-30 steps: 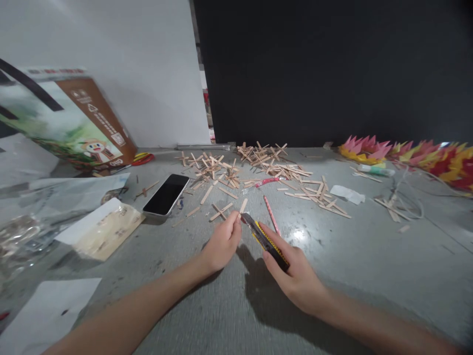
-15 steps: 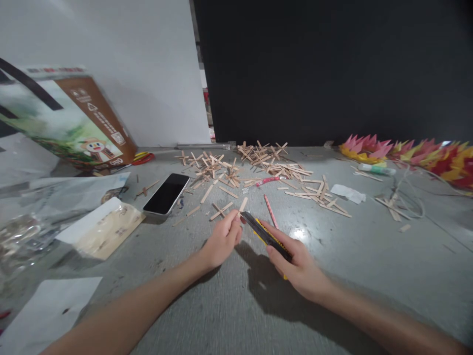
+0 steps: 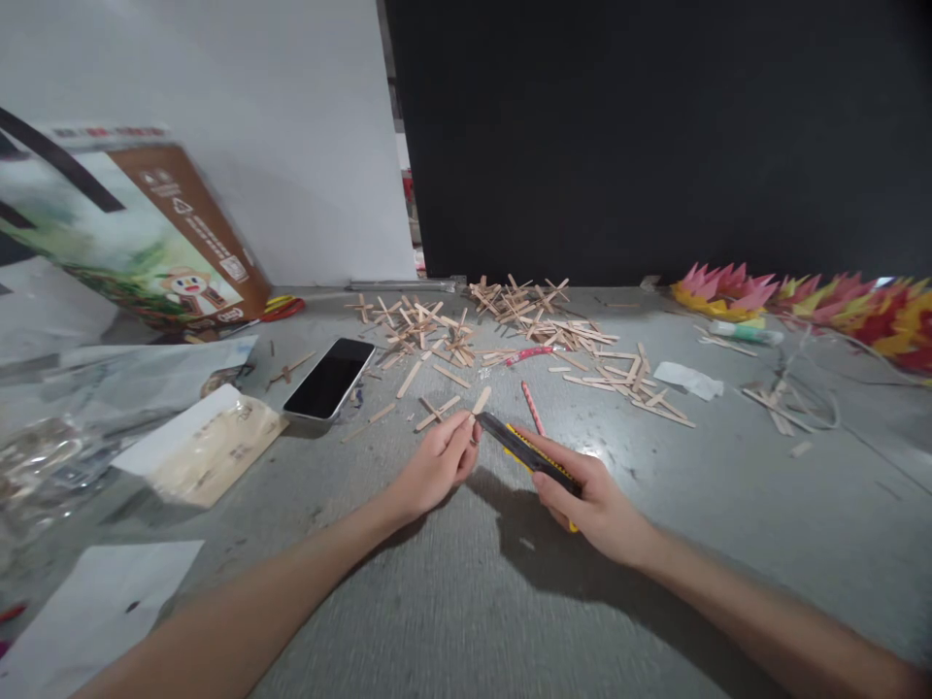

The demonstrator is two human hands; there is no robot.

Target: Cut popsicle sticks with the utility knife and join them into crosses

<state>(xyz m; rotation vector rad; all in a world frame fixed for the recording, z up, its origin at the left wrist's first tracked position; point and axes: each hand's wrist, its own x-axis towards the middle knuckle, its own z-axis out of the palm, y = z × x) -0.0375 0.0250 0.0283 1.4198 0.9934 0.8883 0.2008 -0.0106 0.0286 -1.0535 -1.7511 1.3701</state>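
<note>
My left hand (image 3: 439, 460) is closed on a wooden craft stick (image 3: 482, 399), whose rounded end pokes up past the fingertips. In my right hand (image 3: 591, 500) is a black and yellow box cutter (image 3: 528, 451), tilted so its tip meets the stick by my left fingers. The blade itself is too small to make out. Just beyond my left hand lies a pair of crossed sticks (image 3: 438, 414). A pink striped paper straw (image 3: 532, 407) rests behind the cutter.
Several loose and crossed sticks (image 3: 516, 306) are heaped along the back. To the left are a phone (image 3: 330, 379), a packet (image 3: 211, 449) and a printed bag (image 3: 167, 243). Paper flowers (image 3: 724, 291), a glue stick (image 3: 746, 333) and a white cable (image 3: 837, 408) lie at the right.
The box cutter has tilted a little flatter, and my right hand has shifted slightly up and right. My left hand keeps its hold on the craft stick.
</note>
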